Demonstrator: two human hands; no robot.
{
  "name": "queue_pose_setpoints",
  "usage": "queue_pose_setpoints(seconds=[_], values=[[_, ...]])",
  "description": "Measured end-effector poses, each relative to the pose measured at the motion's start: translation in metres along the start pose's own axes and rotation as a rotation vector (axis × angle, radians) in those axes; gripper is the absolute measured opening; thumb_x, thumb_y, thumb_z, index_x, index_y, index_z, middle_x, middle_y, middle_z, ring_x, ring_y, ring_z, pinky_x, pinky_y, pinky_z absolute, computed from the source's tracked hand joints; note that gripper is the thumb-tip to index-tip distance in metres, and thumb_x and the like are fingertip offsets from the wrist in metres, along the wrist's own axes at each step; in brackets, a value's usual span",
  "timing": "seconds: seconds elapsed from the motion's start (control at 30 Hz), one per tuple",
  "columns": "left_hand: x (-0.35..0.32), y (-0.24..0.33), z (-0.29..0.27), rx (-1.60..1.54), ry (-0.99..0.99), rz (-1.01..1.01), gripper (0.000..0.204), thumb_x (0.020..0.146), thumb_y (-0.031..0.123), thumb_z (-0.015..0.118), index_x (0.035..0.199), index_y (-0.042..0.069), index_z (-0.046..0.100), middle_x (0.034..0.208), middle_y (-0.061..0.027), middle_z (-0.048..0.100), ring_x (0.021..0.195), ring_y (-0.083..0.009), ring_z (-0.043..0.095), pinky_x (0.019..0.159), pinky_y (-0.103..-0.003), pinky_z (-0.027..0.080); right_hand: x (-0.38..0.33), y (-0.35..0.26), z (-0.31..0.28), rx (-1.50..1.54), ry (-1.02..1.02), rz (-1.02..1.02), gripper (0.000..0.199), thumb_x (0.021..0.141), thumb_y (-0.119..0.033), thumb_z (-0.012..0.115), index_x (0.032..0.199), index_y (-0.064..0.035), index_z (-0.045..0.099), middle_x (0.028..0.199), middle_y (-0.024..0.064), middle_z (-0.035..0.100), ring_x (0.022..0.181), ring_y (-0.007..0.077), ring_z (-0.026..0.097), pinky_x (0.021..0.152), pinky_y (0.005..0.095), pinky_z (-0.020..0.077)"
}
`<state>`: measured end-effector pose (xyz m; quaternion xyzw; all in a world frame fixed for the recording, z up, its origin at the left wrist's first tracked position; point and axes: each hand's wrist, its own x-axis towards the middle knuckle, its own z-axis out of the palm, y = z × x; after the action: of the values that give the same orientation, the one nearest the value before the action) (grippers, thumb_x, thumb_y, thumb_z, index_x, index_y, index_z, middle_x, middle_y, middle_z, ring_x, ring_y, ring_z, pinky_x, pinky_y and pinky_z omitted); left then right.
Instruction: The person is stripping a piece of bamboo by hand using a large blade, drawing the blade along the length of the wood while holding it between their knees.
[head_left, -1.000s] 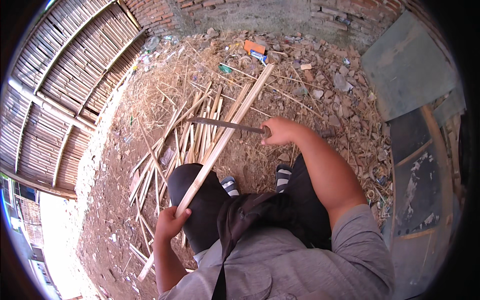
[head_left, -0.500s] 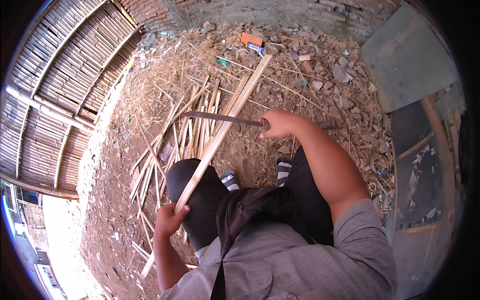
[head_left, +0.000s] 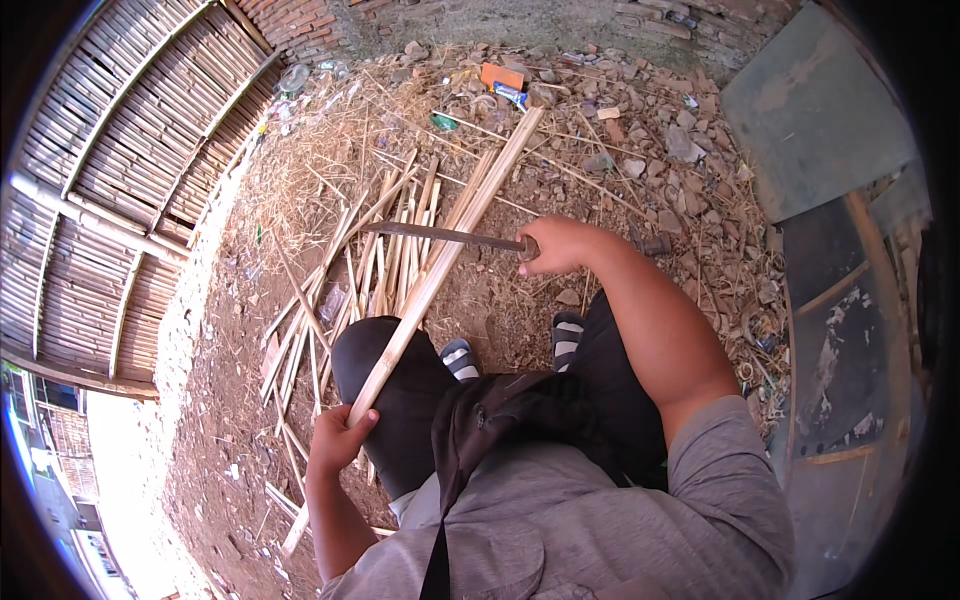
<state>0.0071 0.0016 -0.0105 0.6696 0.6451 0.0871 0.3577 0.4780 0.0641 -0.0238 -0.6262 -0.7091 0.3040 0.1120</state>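
Observation:
Gripped in my left hand [head_left: 342, 438] is the near end of a long, pale split bamboo strip [head_left: 412, 318], which slants away to the upper right past my left knee. My right hand [head_left: 556, 247] is closed round the handle of a long, dark-bladed machete [head_left: 440, 235]. Its blade points left and lies across the strip about midway along; whether it bites into the bamboo I cannot tell. Beneath and left of the strip, several thinner bamboo strips [head_left: 390, 225] lie in a loose pile on the ground.
A slatted bamboo panel [head_left: 120, 150] stands at the left, a brick wall [head_left: 480, 30] at the far side. Rubble [head_left: 680, 190], an orange piece [head_left: 502, 76] and dry straw cover the ground. Grey boards [head_left: 820, 120] lean at the right. My sandalled feet [head_left: 566, 340] are below.
Almost nothing differs. The machete and the bamboo strip keep their places, and both hands keep their hold.

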Motion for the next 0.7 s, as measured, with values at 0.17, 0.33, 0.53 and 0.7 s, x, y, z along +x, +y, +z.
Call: queue_pose_setpoints(seconds=[0.17, 0.33, 0.53, 0.7], values=[[0.001, -0.003, 0.0, 0.002, -0.002, -0.013, 0.048, 0.085, 0.043, 0.079, 0.071, -0.001, 0.065, 0.057, 0.0002, 0.055, 0.055, -0.0081, 0.049, 0.05, -0.031, 0.039, 0.001, 0.003, 0.001, -0.01, 0.018, -0.016, 0.043, 0.078, -0.034, 0.079, 0.108, -0.0059, 0.066, 0.093, 0.0157, 0.069, 0.09, 0.0321, 0.067, 0.078, 0.0424, 0.0512], [0.005, -0.008, 0.002, -0.004, -0.005, 0.0, 0.048, 0.085, 0.043, 0.079, 0.071, -0.001, 0.065, 0.057, 0.0006, 0.055, 0.056, -0.0077, 0.049, 0.051, -0.03, 0.04, 0.0, 0.01, 0.002, 0.043, 0.046, -0.055, 0.041, 0.079, -0.032, 0.079, 0.108, -0.0057, 0.066, 0.092, 0.0159, 0.069, 0.089, 0.0325, 0.067, 0.077, 0.0422, 0.051], [0.001, -0.013, 0.005, -0.053, 0.026, 0.015, 0.047, 0.086, 0.043, 0.078, 0.073, -0.001, 0.066, 0.058, 0.0015, 0.056, 0.057, -0.0068, 0.05, 0.051, -0.029, 0.04, -0.012, -0.028, -0.013, -0.013, 0.073, -0.053, 0.047, 0.08, -0.033, 0.076, 0.117, -0.0062, 0.066, 0.102, 0.0209, 0.07, 0.098, 0.0372, 0.068, 0.086, 0.045, 0.0533], [0.0, -0.006, 0.004, -0.058, 0.021, 0.013, 0.046, 0.086, 0.041, 0.078, 0.074, -0.002, 0.067, 0.059, 0.0, 0.058, 0.057, -0.0077, 0.052, 0.052, -0.03, 0.041, -0.005, -0.026, -0.001, -0.011, -0.003, -0.063, 0.047, 0.08, -0.035, 0.077, 0.116, -0.0067, 0.067, 0.102, 0.0207, 0.07, 0.099, 0.0375, 0.068, 0.086, 0.0459, 0.0531]])
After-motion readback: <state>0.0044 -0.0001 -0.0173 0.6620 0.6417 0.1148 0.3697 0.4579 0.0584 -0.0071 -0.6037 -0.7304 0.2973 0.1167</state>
